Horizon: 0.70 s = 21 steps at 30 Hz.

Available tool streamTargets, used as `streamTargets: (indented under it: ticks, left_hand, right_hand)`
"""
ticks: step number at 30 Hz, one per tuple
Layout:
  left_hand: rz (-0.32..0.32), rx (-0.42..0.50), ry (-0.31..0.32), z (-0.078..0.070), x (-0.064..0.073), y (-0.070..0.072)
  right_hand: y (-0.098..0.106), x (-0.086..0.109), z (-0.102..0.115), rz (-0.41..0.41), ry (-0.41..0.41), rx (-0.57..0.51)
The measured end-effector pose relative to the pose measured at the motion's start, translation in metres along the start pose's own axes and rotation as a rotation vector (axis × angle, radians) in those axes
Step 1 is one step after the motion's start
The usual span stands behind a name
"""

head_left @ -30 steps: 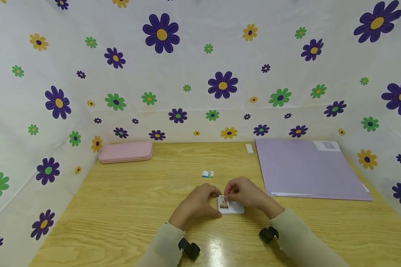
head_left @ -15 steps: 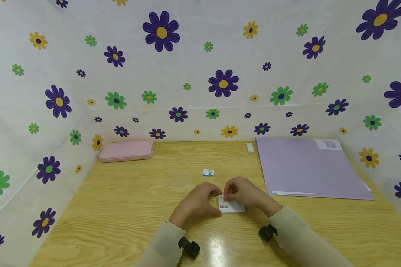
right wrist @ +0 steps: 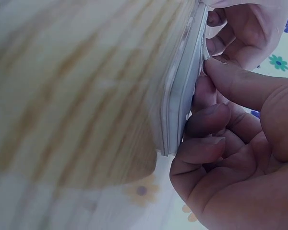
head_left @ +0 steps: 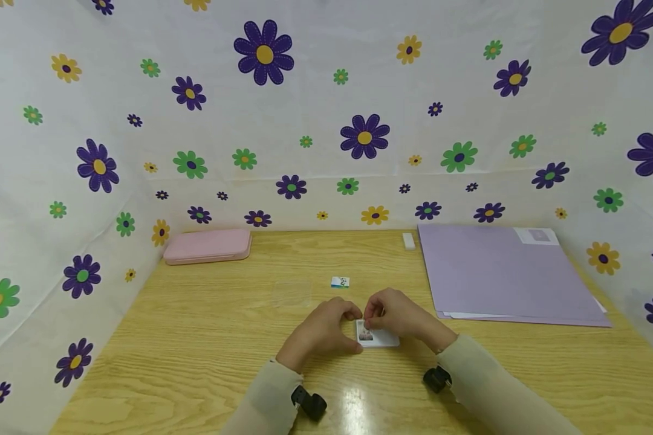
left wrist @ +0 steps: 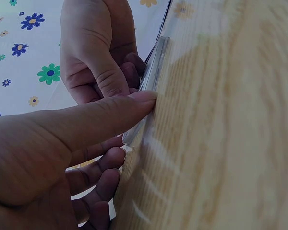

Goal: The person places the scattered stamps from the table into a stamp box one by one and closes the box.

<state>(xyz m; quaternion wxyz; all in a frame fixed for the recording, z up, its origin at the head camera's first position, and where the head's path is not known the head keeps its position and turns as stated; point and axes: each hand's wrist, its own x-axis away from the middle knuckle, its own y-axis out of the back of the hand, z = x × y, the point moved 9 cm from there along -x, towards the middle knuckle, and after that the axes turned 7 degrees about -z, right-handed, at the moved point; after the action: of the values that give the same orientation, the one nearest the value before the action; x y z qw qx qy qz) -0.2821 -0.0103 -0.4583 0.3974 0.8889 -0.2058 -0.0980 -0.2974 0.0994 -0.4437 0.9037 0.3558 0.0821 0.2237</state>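
A flat white card-like case (head_left: 385,338), layered along its edge, lies on the table between both hands. Near its left end is a small photo (head_left: 366,335) with a pale border. My left hand (head_left: 321,329) grips the case's left end, thumb at the near edge and fingers at the far one. My right hand (head_left: 397,314) pinches the photo's upper right corner with thumb and forefinger, hiding that corner. Its other fingers are curled beside the case in the right wrist view, where the case's layered side (right wrist: 175,112) shows.
Beyond the hands lie a clear thin plastic sheet (head_left: 292,292) and a small printed card (head_left: 340,282). A pink case (head_left: 208,246) stands back left. A white eraser-like block (head_left: 409,241) and a large purple folder (head_left: 511,275) are back right. Flowered cloth surrounds the table.
The photo sits slightly lower and flatter on the white case than a second ago. My right fingertips have shifted slightly toward me and left over it. My left hand keeps its hold.
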Motion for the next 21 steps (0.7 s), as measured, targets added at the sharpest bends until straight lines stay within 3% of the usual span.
streamTargets:
  ticks: [21]
  left_hand:
    - [0.003, 0.024, 0.021, -0.0017, 0.0027, 0.0014]
  right_hand:
    - [-0.0014, 0.0007, 0.0067, 0.016, 0.034, 0.032]
